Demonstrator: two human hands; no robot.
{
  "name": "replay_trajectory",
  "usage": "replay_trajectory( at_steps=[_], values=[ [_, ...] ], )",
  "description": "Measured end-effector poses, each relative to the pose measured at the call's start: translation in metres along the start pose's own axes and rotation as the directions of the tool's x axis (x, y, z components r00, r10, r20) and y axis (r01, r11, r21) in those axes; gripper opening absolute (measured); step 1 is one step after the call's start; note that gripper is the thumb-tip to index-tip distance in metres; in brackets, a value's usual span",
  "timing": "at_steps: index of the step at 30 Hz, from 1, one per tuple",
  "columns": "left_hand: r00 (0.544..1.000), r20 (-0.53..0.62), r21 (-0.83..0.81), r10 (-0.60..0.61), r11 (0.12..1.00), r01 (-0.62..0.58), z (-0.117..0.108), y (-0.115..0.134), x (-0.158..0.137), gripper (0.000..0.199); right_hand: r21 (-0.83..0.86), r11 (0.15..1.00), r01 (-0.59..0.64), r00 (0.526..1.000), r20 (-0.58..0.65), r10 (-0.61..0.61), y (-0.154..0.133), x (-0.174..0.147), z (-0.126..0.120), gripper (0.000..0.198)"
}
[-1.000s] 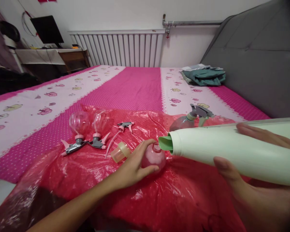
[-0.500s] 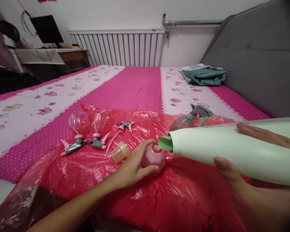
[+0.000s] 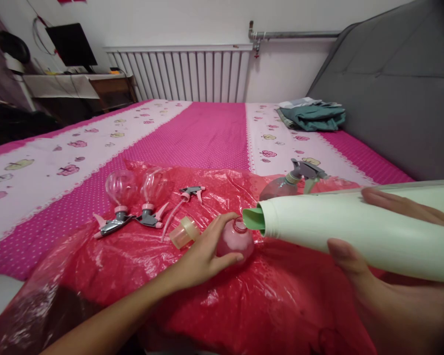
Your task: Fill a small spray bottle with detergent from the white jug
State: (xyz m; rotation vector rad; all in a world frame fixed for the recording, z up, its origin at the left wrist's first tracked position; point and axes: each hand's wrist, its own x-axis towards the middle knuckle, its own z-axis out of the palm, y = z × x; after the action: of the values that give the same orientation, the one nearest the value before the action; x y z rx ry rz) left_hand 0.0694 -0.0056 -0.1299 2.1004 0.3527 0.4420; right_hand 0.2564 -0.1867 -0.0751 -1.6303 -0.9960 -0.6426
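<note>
My left hand (image 3: pixel 210 249) is closed round the side of a clear pink spray bottle (image 3: pixel 240 244) whose neck is uncapped. My right hand (image 3: pixel 377 266) grips a large pale green jug-like bottle (image 3: pixel 318 219), tipped nearly level. Its green pouring spout (image 3: pixel 253 219) lies right at the mouth of the pink bottle; I cannot make out liquid flowing. Left of my left hand lies a translucent yellowish cap (image 3: pixel 184 232). Beyond it rests a loose grey and pink spray trigger (image 3: pixel 192 192) with its tube.
Two pink spray bottles (image 3: pixel 121 190) with triggers attached lie at left on red plastic sheeting (image 3: pixel 207 305). A grey spray bottle (image 3: pixel 281 186) is behind the pale green one. Folded clothes (image 3: pixel 313 114) lie on the bed by the grey headboard (image 3: pixel 392 88).
Almost nothing differs. Both hands and both bottles keep the same positions, with only a very slight shift of the pale green bottle's rear end.
</note>
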Motion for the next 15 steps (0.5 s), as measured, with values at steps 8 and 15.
replay_trajectory(
  at_steps=[8, 15],
  values=[
    [1.000, 0.004, 0.009, -0.021, 1.000, 0.021, 0.0001, 0.0021, 0.0006, 0.068, 0.012, 1.000, -0.018, 1.000, -0.006, 0.018, -0.0048, 0.0016, 0.0021, 0.058],
    [1.000, 0.003, 0.007, -0.018, 1.000, 0.018, -0.0006, 0.0014, -0.0001, 0.068, 0.020, 0.999, -0.032, 0.999, -0.001, 0.032, -0.0057, 0.0025, 0.0015, 0.058]
  ],
)
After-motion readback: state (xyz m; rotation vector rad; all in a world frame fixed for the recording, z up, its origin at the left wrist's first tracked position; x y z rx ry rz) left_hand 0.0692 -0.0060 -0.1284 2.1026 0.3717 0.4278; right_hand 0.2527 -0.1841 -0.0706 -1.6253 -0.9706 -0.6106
